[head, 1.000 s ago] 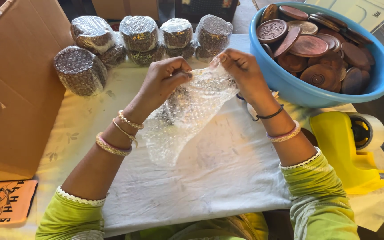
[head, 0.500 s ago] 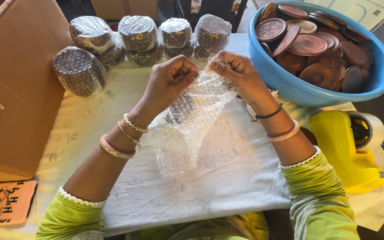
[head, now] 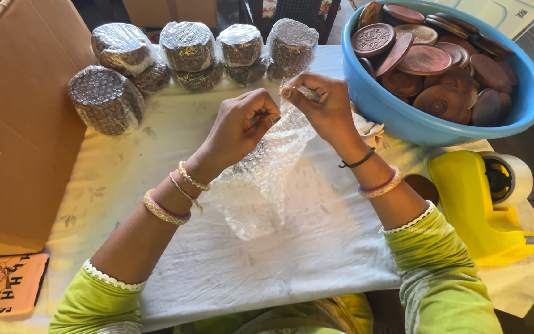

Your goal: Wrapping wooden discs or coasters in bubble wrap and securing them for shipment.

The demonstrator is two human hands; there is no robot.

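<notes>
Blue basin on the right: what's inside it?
The blue basin holds a heap of round brown wooden discs, some flat, some leaning on edge, a few with carved tops. The top layer covers whatever lies beneath and the basin's bottom.

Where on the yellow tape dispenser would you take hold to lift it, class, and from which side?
Grip the yellow tape dispenser around its long yellow body, coming from above. It lies flat on the table, so that broad top faces up and its sides leave room for fingers. Avoid the far end, where the tape roll sits. The right hand is nearer, but both hands hold bubble wrap.
</notes>
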